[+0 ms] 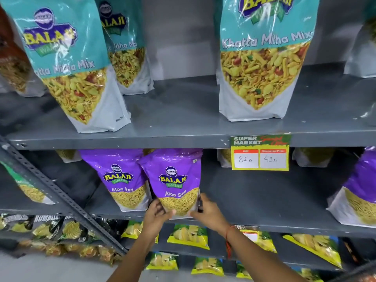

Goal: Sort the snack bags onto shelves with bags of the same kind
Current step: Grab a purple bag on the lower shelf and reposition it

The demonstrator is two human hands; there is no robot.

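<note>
Here I count three teal Khatta Mitha Mix bags on the top shelf (pixel 183 127): one at front left (pixel 69 64), one behind it (pixel 126 47), and one to the right (pixel 262 62), all standing upright. A brownish bag (pixel 12 58) is cut off at the far left edge, and a pale bag (pixel 360 51) at the far right.

On the middle shelf (pixel 254 200) I see three purple Aloo Sev bags. One stands at left (pixel 122 180), one stands at the far right edge (pixel 358 192), and the third (pixel 177 180) is the one I am holding at the shelf's front lip, just beside and partly overlapping the left one. My left hand (pixel 156 214) has its grip closed on the bag's lower left corner, and my right hand (pixel 207 210) has its grip closed on the lower right edge. A red thread (pixel 228 237) circles my right wrist.

Behind the purple bags I see parts of pale bags with yellow filling, too hidden to count. A yellow price tag (pixel 260 153) hangs from the top shelf's edge and covers part of the space behind it.

Below, green and yellow chip packets (pixel 189 235) lie flat on the lower shelves; I make out roughly nine, some cut off. A slanted perforated metal brace (pixel 61 194) crosses the left side, in front of a green-topped bag (pixel 28 188) and dark chip packets (pixel 50 226) on the neighbouring rack.
</note>
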